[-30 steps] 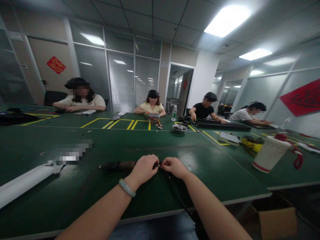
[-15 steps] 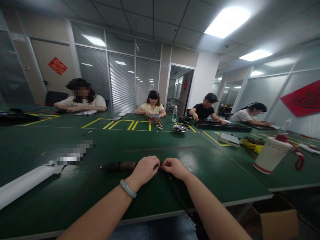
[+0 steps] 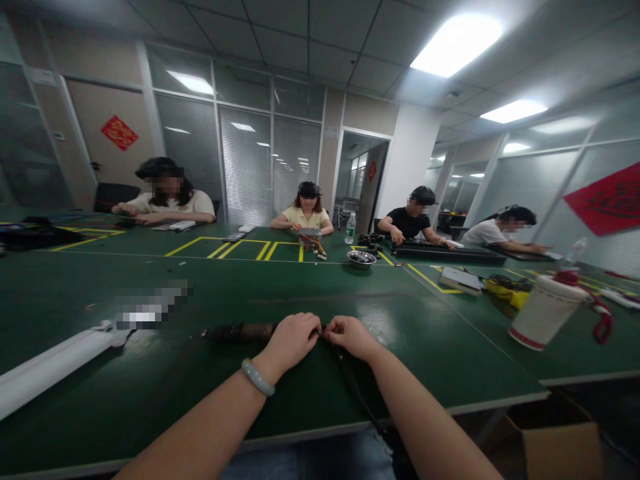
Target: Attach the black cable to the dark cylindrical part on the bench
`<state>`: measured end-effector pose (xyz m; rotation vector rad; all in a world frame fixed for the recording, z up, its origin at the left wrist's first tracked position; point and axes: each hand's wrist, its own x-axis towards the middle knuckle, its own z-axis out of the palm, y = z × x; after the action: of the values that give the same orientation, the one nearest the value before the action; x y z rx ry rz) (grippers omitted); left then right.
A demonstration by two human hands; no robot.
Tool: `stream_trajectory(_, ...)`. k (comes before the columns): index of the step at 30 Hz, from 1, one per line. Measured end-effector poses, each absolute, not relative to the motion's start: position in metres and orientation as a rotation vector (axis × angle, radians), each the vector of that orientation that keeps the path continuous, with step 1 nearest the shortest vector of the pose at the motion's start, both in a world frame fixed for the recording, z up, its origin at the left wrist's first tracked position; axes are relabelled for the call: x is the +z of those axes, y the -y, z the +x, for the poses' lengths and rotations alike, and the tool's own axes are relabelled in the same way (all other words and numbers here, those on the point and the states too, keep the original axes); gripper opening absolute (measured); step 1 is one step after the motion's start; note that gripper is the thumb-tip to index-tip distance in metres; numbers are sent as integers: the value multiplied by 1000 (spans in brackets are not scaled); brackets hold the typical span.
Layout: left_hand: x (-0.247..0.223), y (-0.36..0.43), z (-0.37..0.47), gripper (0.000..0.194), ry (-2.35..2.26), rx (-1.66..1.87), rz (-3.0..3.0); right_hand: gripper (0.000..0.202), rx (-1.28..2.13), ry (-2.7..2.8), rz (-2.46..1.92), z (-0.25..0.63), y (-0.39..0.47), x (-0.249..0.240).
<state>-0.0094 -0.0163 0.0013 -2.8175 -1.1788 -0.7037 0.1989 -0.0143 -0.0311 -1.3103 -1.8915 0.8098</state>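
A dark, pen-shaped power tool that looks like an electric screwdriver (image 3: 240,333) lies on the green table, its metal tip pointing left. My left hand (image 3: 295,339) is closed over its right end, thumb and fingertips pinched together. Close beside it, my right hand (image 3: 350,337) pinches the end of a black cable (image 3: 354,381), fingertips almost touching those of the left. Fingers hide the spot where tool and cable meet, so I cannot tell whether they are joined. From under my right hand the cable runs down over the table's front edge.
To the left lies a long white arm or stand (image 3: 60,367) with a blurred-out end. A metal bowl (image 3: 361,259) stands ahead, a lidded cup (image 3: 545,312) at right. Several co-workers sit along the far side. Below the right edge is a cardboard box (image 3: 564,448).
The view has shifted very slightly. Both hands keep their pinching hold at the tool's end, with barely any finger movement visible.
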Motion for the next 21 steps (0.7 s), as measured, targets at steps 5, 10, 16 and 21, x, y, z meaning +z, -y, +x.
stream_trajectory(5, 2, 17, -9, 12, 1221, -702, -2825, 14, 815, 1888, -1306, 199, 15, -31)
stream_trajectory(10, 4, 18, -10, 12, 1228, -724, -2846, 14, 807, 1898, -1310, 200, 15, -30)
stream_trajectory(16, 7, 20, -9, 7, 1236, -702, -2841, 14, 821, 1902, -1315, 200, 14, -31)
stream_trajectory(21, 7, 20, -8, 7, 1231, -652, -2843, 13, 814, 1907, -1335, 200, 15, -30)
